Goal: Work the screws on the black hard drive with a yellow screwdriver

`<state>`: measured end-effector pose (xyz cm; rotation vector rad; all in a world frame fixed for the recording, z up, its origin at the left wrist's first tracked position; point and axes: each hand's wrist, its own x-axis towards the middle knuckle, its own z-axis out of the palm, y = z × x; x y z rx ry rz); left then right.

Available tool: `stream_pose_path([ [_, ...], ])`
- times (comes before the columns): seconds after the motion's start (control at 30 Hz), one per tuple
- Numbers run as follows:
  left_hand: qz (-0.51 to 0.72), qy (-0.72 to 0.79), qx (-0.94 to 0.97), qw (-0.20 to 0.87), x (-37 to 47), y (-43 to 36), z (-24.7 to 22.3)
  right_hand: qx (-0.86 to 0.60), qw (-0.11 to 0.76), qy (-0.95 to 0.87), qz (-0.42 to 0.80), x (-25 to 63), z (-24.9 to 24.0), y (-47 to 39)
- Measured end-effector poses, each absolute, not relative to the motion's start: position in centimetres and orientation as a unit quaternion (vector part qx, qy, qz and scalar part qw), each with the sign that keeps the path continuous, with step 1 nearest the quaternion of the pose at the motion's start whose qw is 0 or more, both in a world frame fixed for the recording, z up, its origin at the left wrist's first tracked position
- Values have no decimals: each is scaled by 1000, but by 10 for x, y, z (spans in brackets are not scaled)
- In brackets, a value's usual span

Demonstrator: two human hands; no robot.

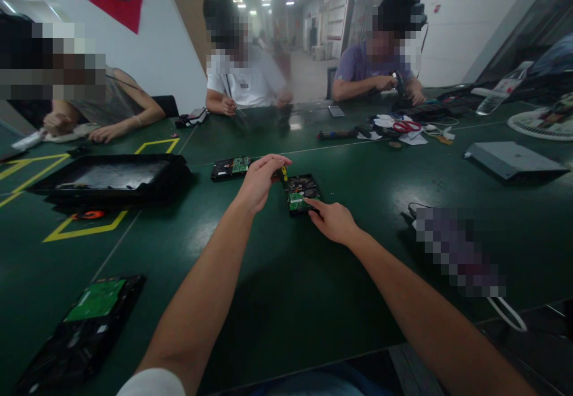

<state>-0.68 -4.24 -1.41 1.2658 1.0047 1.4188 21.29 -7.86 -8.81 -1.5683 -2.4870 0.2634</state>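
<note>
A hard drive (305, 184) with its green circuit board showing lies on the green table in front of me. My left hand (264, 178) is closed around a screwdriver (283, 174) with a yellow and black handle, held upright over the drive's left edge. The screwdriver's tip is too small to make out. My right hand (333, 220) rests at the drive's near right side, its index finger stretched onto the circuit board and the other fingers curled by the edge. Just behind my left hand lies a second hard drive (229, 168), partly covered by it.
A third hard drive (85, 330) lies near left, below a black tray (107, 178). To the right are a blurred-out pouch-like item (456, 250) and a grey metal case (514, 160). Red-handled scissors (406, 126) lie among clutter farther back. Several people sit across the table.
</note>
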Motion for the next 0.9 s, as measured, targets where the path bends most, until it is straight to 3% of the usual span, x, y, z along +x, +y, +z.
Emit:
stream_pose_path([
  [0.17,593,362,468,546,2,-43,-14,-531,96,-838,78,213,-91,-77],
  [0.5,603,352,489,523,7,-42,-22,-527,99,-840,78,213,-91,-77],
  [0.7,593,396,539,448,0,-42,-19,-526,100,-841,78,213,-90,-78],
  [0.9,582,386,507,505,-2,-47,-13,-529,91,-839,84,213,-89,-78],
])
